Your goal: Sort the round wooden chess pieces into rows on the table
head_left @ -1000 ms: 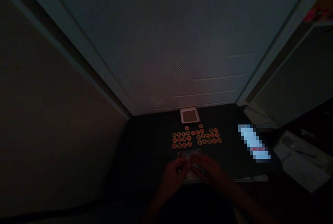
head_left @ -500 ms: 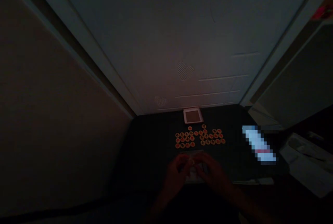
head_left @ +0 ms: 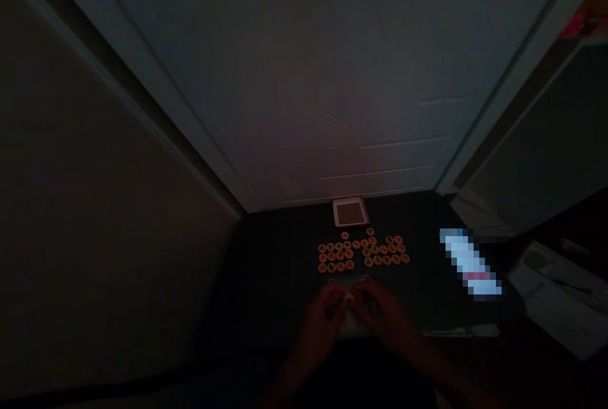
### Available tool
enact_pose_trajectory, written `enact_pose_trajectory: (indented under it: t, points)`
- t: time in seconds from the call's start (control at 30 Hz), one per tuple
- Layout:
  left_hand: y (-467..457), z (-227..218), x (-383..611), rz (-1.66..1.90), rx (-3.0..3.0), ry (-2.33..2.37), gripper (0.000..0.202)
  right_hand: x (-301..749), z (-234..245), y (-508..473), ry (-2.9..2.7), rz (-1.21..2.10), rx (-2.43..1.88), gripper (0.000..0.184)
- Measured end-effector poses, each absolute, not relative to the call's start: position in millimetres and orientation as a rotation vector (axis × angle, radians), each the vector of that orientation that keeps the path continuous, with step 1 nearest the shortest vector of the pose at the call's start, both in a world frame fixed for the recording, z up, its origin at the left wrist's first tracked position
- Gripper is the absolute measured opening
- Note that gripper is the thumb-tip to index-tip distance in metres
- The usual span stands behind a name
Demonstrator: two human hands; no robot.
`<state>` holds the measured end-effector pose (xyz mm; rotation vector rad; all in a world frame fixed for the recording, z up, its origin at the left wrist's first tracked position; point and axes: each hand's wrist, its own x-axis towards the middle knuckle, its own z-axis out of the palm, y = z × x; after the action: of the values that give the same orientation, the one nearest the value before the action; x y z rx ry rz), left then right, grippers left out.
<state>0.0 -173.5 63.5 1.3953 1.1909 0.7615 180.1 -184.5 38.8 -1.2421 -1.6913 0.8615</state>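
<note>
The scene is very dark. My left hand (head_left: 322,320) and my right hand (head_left: 382,317) meet over a pale sheet (head_left: 351,323) on the dark table (head_left: 266,282). Both are curled, fingertips together, pinching a small light round piece (head_left: 349,297) between them. Just beyond the hands lie several orange round tokens (head_left: 363,254) in rows, in a left cluster and a right cluster. Behind the tokens a small white-framed square tray (head_left: 351,211) rests by the wall.
A pale wall with heart shapes (head_left: 335,129) rises right behind the table. A blurred light-blue object (head_left: 470,263) lies at the right. Further right there are white papers or packaging (head_left: 555,295). A thin pale strip (head_left: 460,332) lies by my right forearm.
The hands have drawn closer together and now pinch a small light piece between their fingertips. The view shifted slightly; the tokens stay in place.
</note>
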Motion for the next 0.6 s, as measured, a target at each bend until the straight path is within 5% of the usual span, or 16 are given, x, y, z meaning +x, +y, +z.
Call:
enact_pose_trajectory:
  t: [0.23,0.6]
  points:
    - [-159.3,53.7,-18.5,0.836,1.631,1.555,0.039,190.9,41.0,-176.6,-1.717,0.737,-1.261,0.029]
    - [-161.5,45.6,-15.6,0.632,1.879,1.509,0.038,198.5,36.2,-167.2,-1.704,0.761,-1.255,0.017]
